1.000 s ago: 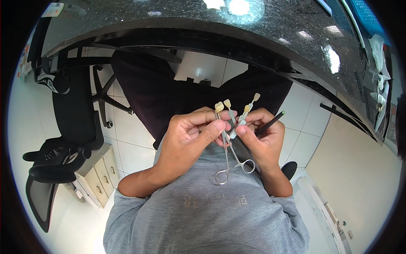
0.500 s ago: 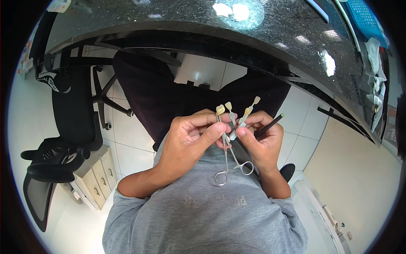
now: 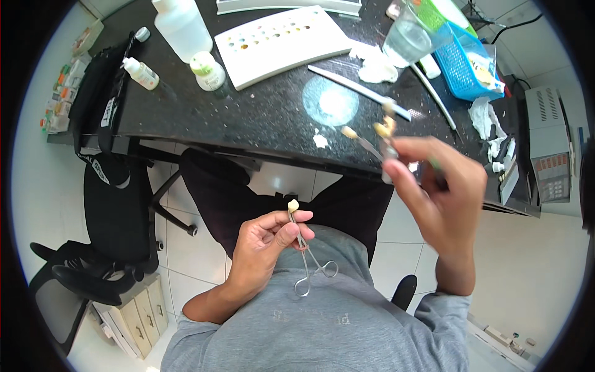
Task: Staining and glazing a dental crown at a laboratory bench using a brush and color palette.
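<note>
My left hand (image 3: 260,245) pinches a metal locking forceps (image 3: 306,263) over my lap, its ring handles hanging toward my shirt. A yellowish tooth crown (image 3: 293,206) sits at the tip of the forceps. Raised over the front edge of the table, my right hand (image 3: 449,192) grips several tooth shade tabs (image 3: 370,149) between thumb and forefinger. Their tooth-shaped ends fan out to the left and upward, partly smeared by motion. A dark stick with a green end, blurred, is tucked in the same hand.
On the black stone table (image 3: 260,115) lie a white palette (image 3: 282,53) with coloured dabs, a white plastic bottle (image 3: 183,31), two small bottles, a long white tool (image 3: 356,90), crumpled tissue (image 3: 377,65), a glass of water (image 3: 406,43) and a blue basket (image 3: 458,62).
My right hand has moved away from the left, up and right over the table edge, taking the shade tabs along. The left hand with the forceps stays over my lap. More tabletop shows.
</note>
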`<state>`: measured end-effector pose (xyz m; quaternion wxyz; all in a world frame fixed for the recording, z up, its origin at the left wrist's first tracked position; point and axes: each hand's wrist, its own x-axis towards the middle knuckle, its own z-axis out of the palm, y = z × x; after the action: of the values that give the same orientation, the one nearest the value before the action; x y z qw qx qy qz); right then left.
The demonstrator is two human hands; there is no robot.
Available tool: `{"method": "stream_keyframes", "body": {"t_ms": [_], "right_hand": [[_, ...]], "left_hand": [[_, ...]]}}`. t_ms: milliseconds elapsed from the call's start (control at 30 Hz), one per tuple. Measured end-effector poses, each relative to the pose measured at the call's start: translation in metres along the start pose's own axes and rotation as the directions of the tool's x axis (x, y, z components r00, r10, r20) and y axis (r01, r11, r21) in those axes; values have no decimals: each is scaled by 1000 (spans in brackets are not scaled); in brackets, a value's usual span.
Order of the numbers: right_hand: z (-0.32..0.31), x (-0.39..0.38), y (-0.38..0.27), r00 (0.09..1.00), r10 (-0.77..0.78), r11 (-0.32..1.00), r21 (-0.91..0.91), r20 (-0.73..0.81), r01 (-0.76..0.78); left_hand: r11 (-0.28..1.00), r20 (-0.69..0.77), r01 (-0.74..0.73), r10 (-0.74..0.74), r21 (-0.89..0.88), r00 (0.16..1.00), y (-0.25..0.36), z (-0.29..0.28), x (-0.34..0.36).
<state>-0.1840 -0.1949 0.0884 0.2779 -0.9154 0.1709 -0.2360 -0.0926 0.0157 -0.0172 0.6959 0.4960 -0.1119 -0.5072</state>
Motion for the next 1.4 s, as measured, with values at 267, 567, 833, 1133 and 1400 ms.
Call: {"method": "stream_keyframes", "body": {"t_ms": [267,567,833,1133,1400], "right_hand": [[32,62,6,966,138,990,6,218,-143],[29,82,1,990,91,989,-129,106,-77],[-12,81,4,882,-62,986,106,-467,126],[-5,96,21,977,-116,962,225,-180,156],[11,139,26,978,-208,927,323,24,189]], "left_hand": [[990,35,-104,108,-96,994,44,-33,15],[985,105,-39,57,-168,993,79,-62,31],[986,55,-87,96,-143,994,79,-58,24],[963,-37,-210,207,-169,978,74,-58,35],[970,11,-176,180,-166,984,81,-67,43]]}}
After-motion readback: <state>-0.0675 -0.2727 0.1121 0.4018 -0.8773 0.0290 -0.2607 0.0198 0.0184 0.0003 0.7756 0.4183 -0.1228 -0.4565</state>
